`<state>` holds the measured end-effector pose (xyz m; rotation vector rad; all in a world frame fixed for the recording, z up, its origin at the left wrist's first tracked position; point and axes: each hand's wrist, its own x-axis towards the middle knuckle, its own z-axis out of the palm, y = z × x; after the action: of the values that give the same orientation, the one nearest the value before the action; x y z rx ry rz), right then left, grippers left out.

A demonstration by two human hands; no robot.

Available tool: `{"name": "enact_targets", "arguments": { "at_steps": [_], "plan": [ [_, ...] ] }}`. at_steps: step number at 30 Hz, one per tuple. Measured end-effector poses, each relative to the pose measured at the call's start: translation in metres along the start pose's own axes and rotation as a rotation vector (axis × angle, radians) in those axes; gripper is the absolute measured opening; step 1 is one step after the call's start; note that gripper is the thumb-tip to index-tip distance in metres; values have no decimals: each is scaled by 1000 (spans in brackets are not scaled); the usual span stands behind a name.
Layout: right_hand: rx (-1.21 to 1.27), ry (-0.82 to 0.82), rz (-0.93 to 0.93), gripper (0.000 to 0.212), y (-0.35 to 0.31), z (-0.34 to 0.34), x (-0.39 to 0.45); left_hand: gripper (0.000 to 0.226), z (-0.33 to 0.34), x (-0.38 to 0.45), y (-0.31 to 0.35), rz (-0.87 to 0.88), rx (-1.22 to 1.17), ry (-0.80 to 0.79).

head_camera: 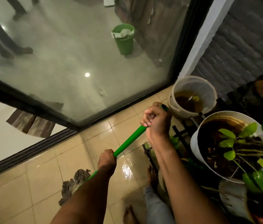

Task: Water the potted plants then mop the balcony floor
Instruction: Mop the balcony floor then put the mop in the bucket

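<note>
The beige ceramic-looking floor tiles (46,172) are glossy and wet, throwing back bright glare. The smooth green plastic mop handle (130,141) has a satin sheen; its grey-brown stringy cloth mop head (77,180) looks rough and matt. The white plastic plant pot (195,147) is smooth. The translucent plastic bucket (197,84) is cloudy. The sliding door's glass pane (63,62) is reflective, framed in matt black metal. The grey brick wall (240,46) looks rough.
</note>
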<state>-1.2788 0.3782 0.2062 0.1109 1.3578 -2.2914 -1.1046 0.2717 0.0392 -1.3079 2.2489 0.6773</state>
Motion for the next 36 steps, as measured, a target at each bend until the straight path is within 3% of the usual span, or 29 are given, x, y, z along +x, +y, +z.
{"name": "enact_targets", "arguments": {
  "at_steps": [14,27,36],
  "plan": [
    [143,65,-77,31,-123,-40,109,11,-36,44,187,164,-17,49],
    [210,137,-334,35,-194,-78,129,18,-43,62,295,345,109,64],
    [156,198,-403,32,-223,-91,132,17,-49,62,343,479,113,37]
  ]
}}
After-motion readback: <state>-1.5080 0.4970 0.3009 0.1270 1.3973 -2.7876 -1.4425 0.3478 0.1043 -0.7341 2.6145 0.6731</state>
